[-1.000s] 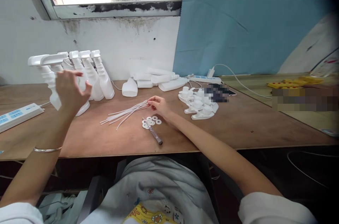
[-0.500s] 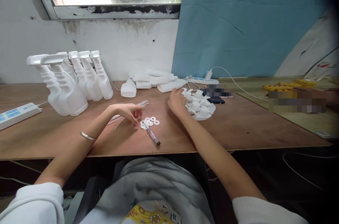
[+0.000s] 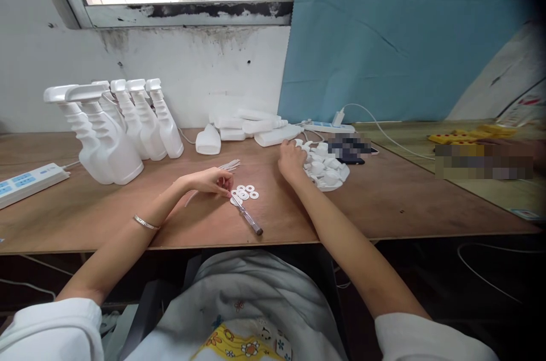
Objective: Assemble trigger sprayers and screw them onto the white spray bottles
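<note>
My left hand (image 3: 213, 181) is over the table, thumb and forefinger brought together at the near-left edge of a small pile of white ring washers (image 3: 243, 193), pinching at one washer. A screwdriver (image 3: 251, 220) with a clear handle lies against the pile, its tip near my fingertips. Thin white tubes (image 3: 230, 165) lie partly hidden behind that hand. My right hand (image 3: 292, 161) is curled at the left edge of a heap of white plastic sprayer parts (image 3: 326, 167). Its fingertips are mostly hidden, so what they grip cannot be made out.
White spray bottles (image 3: 128, 142) stand at the left, near a power strip (image 3: 32, 182). More white bottles (image 3: 277, 135) lie by the wall. Phones (image 3: 352, 157) and a second power strip (image 3: 328, 128) are behind the heap. Yellow items (image 3: 469, 135) are on the neighbouring table.
My left thumb and forefinger have closed together at the washers, the hand shifting slightly right. My right hand stays at the heap, still curled. The view has shifted a little.
</note>
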Motion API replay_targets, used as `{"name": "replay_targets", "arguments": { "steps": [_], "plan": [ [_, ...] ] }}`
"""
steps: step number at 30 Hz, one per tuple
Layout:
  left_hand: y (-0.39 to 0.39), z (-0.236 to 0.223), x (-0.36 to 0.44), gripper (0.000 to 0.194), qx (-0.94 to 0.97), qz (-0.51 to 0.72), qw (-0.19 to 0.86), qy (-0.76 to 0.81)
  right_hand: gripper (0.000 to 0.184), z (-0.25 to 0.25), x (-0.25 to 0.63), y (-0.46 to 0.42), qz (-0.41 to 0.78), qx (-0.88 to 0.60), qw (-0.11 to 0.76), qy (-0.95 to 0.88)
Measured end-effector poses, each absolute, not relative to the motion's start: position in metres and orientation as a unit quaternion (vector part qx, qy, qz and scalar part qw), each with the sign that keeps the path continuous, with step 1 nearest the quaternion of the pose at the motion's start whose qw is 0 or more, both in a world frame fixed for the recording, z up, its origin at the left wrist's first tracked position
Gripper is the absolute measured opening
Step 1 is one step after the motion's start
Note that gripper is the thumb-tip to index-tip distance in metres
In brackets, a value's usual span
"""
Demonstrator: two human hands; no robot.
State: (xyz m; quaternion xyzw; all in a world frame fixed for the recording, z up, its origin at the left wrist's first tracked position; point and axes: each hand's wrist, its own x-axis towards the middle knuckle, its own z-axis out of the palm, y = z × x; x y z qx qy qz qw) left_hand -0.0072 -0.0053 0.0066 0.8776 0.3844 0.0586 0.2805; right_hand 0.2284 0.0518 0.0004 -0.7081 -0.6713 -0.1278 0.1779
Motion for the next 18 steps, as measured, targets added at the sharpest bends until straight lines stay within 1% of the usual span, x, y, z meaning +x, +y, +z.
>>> {"name": "replay_targets", "arguments": {
  "steps": [4,8,10,15,18],
  "plan": [
    [-0.005,0.009,-0.009,0.028,0.873,0.053,0.297,0.383,0.034,-0.003,0.232,0.054,-0.13,-0.673,0.207,-0.698],
    [-0.004,0.01,-0.013,0.03,0.863,0.028,0.334,0.377,0.029,-0.007,0.231,0.055,-0.141,-0.62,0.229,-0.737],
    [-0.002,0.01,-0.016,0.031,0.86,0.012,0.351,0.37,0.026,-0.009,0.227,0.054,-0.123,-0.591,0.232,-0.763],
    [-0.002,0.011,-0.018,0.033,0.862,-0.009,0.357,0.359,0.022,-0.015,0.208,0.043,-0.055,-0.461,0.261,-0.846],
    [-0.004,0.011,-0.014,0.034,0.862,0.036,0.337,0.377,0.021,-0.019,0.198,0.035,-0.041,-0.381,0.279,-0.88]
  ]
}}
